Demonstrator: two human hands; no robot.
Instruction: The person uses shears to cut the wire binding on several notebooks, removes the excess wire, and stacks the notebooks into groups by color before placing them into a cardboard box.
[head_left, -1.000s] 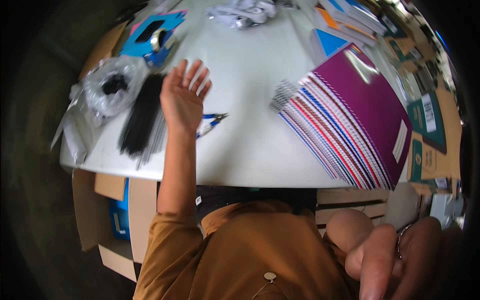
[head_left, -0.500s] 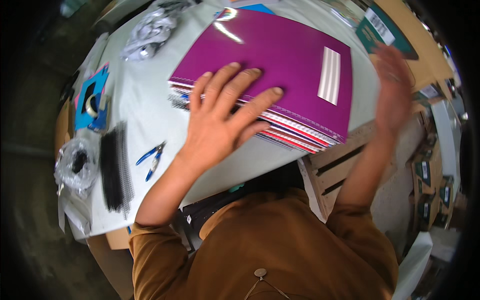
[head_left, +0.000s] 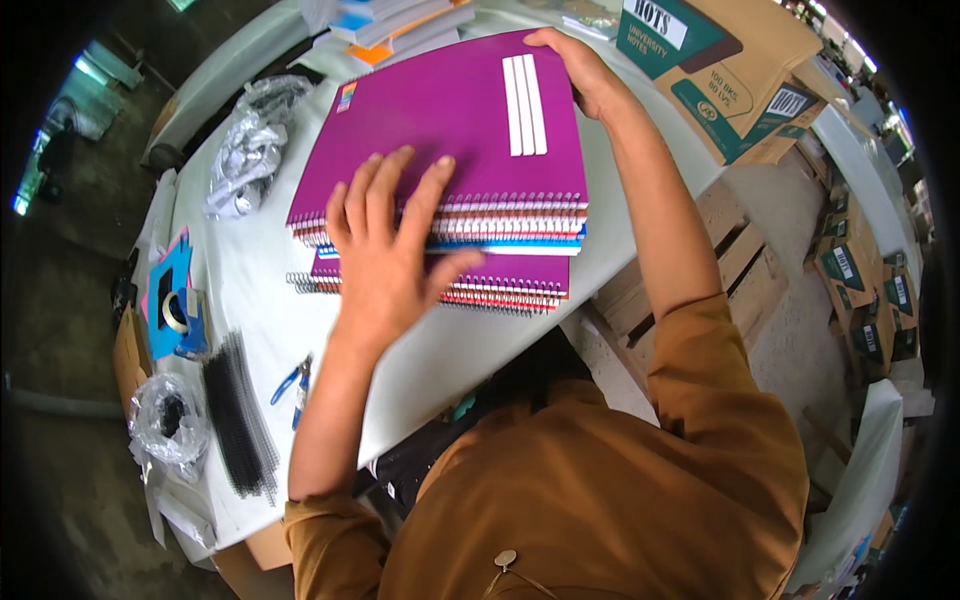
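A thick stack of purple-covered spiral notebooks [head_left: 430,110] lies on the table in front of me. Its upper notebooks sit shifted away from the lower notebooks [head_left: 530,272], whose purple cover and coils show along the near side. My left hand [head_left: 390,235] rests on the top cover's near edge, fingers spread and thumb out beside the coils. Around the stack's far right corner curls my right hand [head_left: 590,85]; one finger reaches over the far edge, and the others are partly hidden.
Left of the stack are blue-handled cutters [head_left: 290,385], a bundle of black wire coils [head_left: 238,415], a tape roll [head_left: 176,311] and crumpled clear plastic [head_left: 250,150]. More books [head_left: 400,25] stand behind. Cardboard boxes [head_left: 725,85] are at right, above a wooden pallet [head_left: 700,250].
My right hand has come from the air at the right to the stack's far right corner. The upper notebooks now sit offset from the lower ones. The view has shifted too.
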